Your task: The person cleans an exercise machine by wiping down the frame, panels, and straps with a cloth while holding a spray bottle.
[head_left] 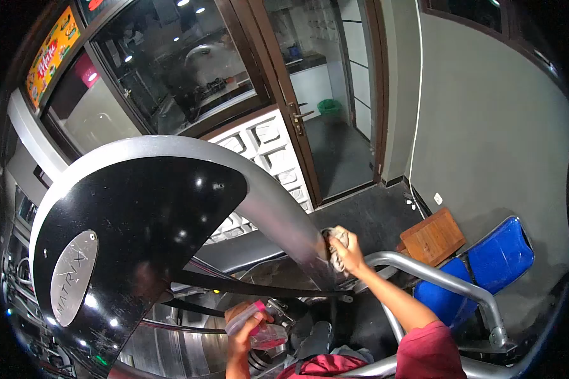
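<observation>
My right hand [353, 252] is closed around a crumpled greyish cloth [336, 264]. It presses the cloth against the lower end of the curved silver frame [278, 218] of a large exercise machine. Lower down, my left hand [241, 335] grips a clear plastic container [270, 336] with pink at its top and something pink at its bottom; whether that is liquid I cannot tell. The machine's black side cover [152, 215] carries a silver plate [74, 278] reading "MATRIX". Black arms run from the cover past my left hand.
A grey tubular handrail [442, 281] curves past my right arm. Beyond it stand blue seats [501, 252] and a brown wooden board [433, 237] by the grey wall. A brown-framed glass door [325, 95] and a white patterned panel [265, 148] are ahead.
</observation>
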The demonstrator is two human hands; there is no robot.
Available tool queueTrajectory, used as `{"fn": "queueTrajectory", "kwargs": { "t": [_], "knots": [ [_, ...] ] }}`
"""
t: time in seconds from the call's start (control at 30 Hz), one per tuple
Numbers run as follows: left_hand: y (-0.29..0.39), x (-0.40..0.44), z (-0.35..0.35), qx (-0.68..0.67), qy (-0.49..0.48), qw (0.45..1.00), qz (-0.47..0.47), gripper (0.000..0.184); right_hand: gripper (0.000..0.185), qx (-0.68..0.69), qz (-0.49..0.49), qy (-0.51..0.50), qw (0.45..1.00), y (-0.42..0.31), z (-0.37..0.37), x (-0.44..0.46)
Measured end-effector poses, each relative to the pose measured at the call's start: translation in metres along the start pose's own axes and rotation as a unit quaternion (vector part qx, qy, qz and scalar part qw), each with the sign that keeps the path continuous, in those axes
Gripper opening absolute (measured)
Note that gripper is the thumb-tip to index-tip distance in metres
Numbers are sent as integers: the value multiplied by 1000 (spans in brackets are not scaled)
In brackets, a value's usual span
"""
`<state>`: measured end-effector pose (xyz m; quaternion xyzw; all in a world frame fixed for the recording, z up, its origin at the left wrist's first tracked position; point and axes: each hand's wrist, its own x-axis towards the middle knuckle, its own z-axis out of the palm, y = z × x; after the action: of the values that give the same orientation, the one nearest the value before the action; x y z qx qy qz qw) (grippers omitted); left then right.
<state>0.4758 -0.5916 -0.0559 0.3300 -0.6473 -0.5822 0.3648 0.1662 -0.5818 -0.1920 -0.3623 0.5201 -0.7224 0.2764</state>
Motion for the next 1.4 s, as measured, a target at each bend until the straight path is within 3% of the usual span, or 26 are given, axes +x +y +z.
{"fn": "queueTrajectory", "kwargs": {
  "t": [0.07,0.1,0.17,0.27,0.43,0.5,0.57,0.7,0.77,0.87,1.03,1.1,1.2,1.3,1.37,1.4],
  "knots": [
    [10,2,6,24,1,1000,8,27,24,-12,-6,36,999,6,7,-6],
    [8,2,8,23,-1,1000,7,27,23,9,73,39,997,-28,16,-7],
    [5,0,7,-3,12,999,-44,27,23,-13,-63,71,995,-54,33,5],
    [11,3,11,3,3,999,-38,28,34,-146,-258,65,953,-99,49,9],
    [6,3,12,-25,4,999,-44,30,42,-224,-347,5,911,-68,40,-14],
    [5,3,7,-19,-14,999,-27,30,46,-304,-414,-53,856,-31,17,-26],
    [4,1,6,-1,-20,1000,-13,30,54,-408,-363,-135,827,-10,-3,-47],
    [6,-4,7,-24,1,998,-57,29,57,-440,-359,-150,810,-57,13,-35],
    [8,-7,9,-14,24,997,-77,29,57,-445,-434,-86,779,-93,35,-20],
    [3,-8,0,2,-8,999,-36,28,48,-428,-436,-17,792,-142,63,-5],
    [7,-11,-3,13,-4,1000,-18,26,29,-442,-456,-7,772,-114,57,-13],
    [3,-13,-5,-1,2,1000,-26,25,24,-496,-502,-91,703,-82,35,-24],
    [-1,-13,-10,21,-1,1000,-15,24,24,-569,-491,-164,639,-45,10,-44],
    [-1,-11,-6,-14,-27,999,-20,24,25,-571,-486,-186,635,-32,2,-43],
    [1,-16,0,-13,25,998,-63,24,26,-558,-483,-181,650,-59,13,-36],
    [0,-15,0,-12,24,998,-65,24,27,-531,-510,-119,667,-74,20,-28]
  ]
}}
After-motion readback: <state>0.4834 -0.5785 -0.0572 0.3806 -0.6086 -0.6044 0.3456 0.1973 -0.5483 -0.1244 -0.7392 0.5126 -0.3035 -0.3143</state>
